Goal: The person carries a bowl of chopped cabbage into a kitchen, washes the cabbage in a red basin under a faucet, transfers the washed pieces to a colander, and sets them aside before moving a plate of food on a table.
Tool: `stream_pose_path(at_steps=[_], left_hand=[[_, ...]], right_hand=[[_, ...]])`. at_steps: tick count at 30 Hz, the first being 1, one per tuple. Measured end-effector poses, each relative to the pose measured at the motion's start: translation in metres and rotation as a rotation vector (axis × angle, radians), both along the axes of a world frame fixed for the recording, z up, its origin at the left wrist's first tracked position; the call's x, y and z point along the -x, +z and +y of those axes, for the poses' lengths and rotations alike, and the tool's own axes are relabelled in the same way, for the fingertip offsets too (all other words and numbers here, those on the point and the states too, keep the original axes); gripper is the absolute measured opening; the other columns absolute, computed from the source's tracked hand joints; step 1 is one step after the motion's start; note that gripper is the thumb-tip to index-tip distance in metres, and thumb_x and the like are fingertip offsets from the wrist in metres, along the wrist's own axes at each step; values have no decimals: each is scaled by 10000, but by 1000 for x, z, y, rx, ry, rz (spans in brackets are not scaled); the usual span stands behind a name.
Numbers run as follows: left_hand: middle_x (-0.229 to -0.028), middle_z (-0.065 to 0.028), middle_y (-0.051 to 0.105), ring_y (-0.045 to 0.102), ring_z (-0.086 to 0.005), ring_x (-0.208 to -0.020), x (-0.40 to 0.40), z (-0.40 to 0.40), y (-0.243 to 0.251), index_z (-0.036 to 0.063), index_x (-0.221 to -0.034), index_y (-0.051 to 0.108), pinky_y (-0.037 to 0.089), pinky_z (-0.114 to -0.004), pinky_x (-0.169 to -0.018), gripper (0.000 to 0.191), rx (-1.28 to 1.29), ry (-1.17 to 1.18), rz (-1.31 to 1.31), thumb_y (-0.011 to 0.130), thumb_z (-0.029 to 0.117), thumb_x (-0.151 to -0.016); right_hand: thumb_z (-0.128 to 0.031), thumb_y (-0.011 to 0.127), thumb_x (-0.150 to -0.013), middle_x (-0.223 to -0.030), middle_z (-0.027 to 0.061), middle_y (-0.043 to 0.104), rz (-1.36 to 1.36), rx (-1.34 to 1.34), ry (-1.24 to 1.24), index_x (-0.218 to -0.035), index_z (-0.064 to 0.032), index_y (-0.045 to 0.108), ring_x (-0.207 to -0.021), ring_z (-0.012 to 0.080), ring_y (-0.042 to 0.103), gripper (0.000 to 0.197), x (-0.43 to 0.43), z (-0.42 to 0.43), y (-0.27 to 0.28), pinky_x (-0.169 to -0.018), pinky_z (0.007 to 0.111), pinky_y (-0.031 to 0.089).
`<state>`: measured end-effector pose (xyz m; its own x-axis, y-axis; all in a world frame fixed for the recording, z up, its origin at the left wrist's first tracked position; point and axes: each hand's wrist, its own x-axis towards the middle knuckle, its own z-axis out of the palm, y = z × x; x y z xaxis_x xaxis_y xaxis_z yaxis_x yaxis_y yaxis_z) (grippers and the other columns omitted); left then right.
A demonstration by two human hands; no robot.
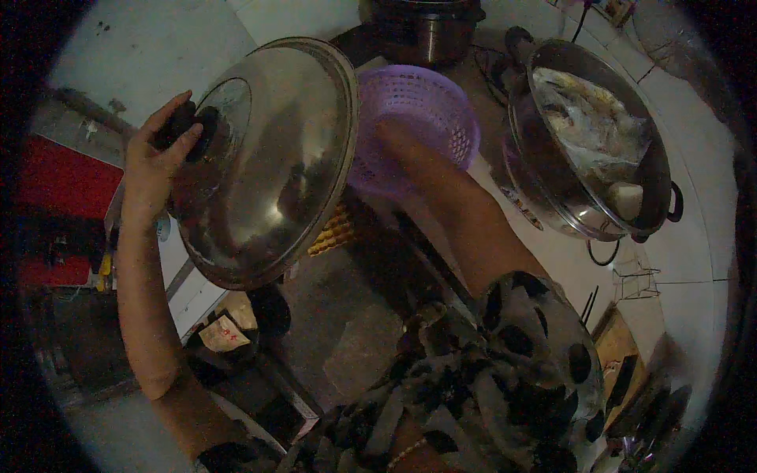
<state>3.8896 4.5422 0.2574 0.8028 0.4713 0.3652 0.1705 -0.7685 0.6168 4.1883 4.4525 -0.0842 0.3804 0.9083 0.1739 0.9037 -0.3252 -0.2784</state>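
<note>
My left hand grips the black knob of a large domed metal pot lid, which is tilted up on its side. Beside the lid is a purple perforated plastic basket. My right arm reaches into it, and my right hand is dim and blurred against the basket near the lid's rim. Whether its fingers hold something cannot be made out. To the right stands a wide steel pot with black handles. Inside it lie a clear plastic bag with pale contents and a small whitish piece.
A dark cooker-like pot stands at the back. Below the basket shows a yellow bumpy tray. A wire rack and a wooden board lie at right. Red panels stand at left, and a paper packet sits lower down.
</note>
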Motion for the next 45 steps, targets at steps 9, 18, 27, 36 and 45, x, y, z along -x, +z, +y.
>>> stream_pose_path(at_steps=[9, 18, 27, 36, 45], left_hand=[[-1117, -169, 529, 553, -273, -953, -120, -22, -37, 11, -1198, 475, 477, -386, -789, 407, 459, -60, 233, 588, 137, -828], [-1167, -172, 461, 472, -295, -1011, -264, -90, -144, 26, -1228, 429, 419, -413, -828, 431, 102, -380, 257, 541, 187, -844], [-1217, -174, 393, 391, -317, -1070, -248, -210, -176, 41, -1257, 383, 362, -440, -867, 457, -227, -465, 55, 494, 237, -859], [-1267, -177, 325, 310, -339, -1128, -164, -526, -274, 56, -1286, 337, 304, -467, -906, 485, -164, -1241, 231, 448, 286, -875], [-1317, -180, 257, 230, -360, -1186, -96, -685, -350, 70, -1316, 291, 246, -495, -945, 514, -613, -1536, 433, 401, 336, -890]], right_hand=[[-86, 526, -803, -1023, 168, 563, 820, -126, -8, -1130, -44, 496, -956, 346, 524, 331, 50, -145, 89, -840, 392, 421], [-22, 597, -760, -1025, 92, 522, 440, -138, -175, -1074, -76, 512, -959, 249, 500, 329, 153, -430, 77, -809, 358, 436], [-119, 572, -782, -955, 141, 549, 297, -350, -1246, -987, -71, 553, -845, 323, 553, 212, 211, -635, 64, -718, 377, 458], [-145, 535, -805, -1102, 168, 517, 303, -375, -1567, -1165, -108, 484, -933, 343, 536, 366, 245, -797, -26, -780, 413, 441], [-80, 529, -823, -1080, 190, 554, -216, -804, -1976, -1146, 17, 491, -1010, 316, 521, 339, 353, -937, -32, -853, 388, 414]])
